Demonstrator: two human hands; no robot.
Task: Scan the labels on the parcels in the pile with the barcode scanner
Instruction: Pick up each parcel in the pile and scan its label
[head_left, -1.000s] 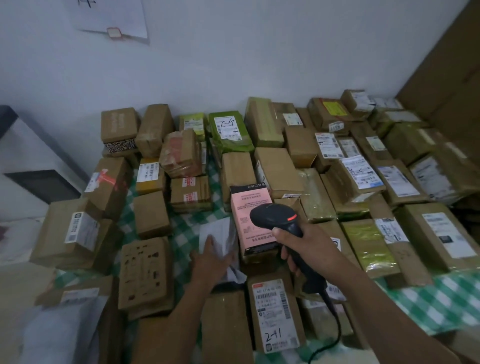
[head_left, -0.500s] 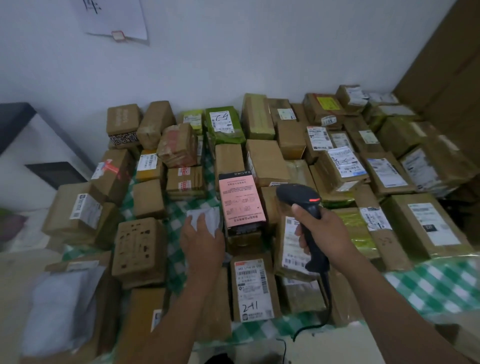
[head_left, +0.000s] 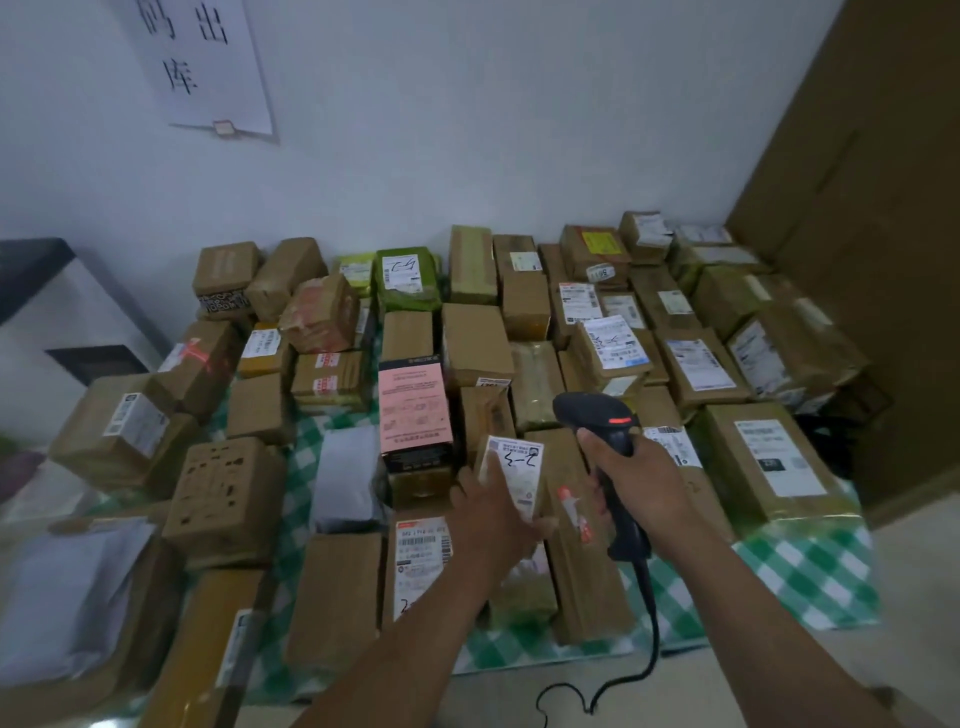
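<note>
Head view: our left hand (head_left: 488, 514) grips a labelled parcel (head_left: 514, 470) just right of the pink box (head_left: 413, 415); farther right, our right hand (head_left: 641, 483) clasps the barcode scanner (head_left: 597, 415). We judge many parcels unscanned.

Parcels (head_left: 472, 343) crowd the bench (head_left: 810, 577) in rows back to the wall, where a sheet (head_left: 208, 62) hangs at the rear left. Near the front middle the left hand (head_left: 491, 519) grips a small parcel (head_left: 514, 467), held, it seems, just above the pile. The right hand (head_left: 644, 483) holds the scanner (head_left: 597, 415) just right of it. A soft bag (head_left: 348, 478) lies left of a tall box (head_left: 413, 415). The cable (head_left: 652, 623) drops past the bench's front edge.
</note>
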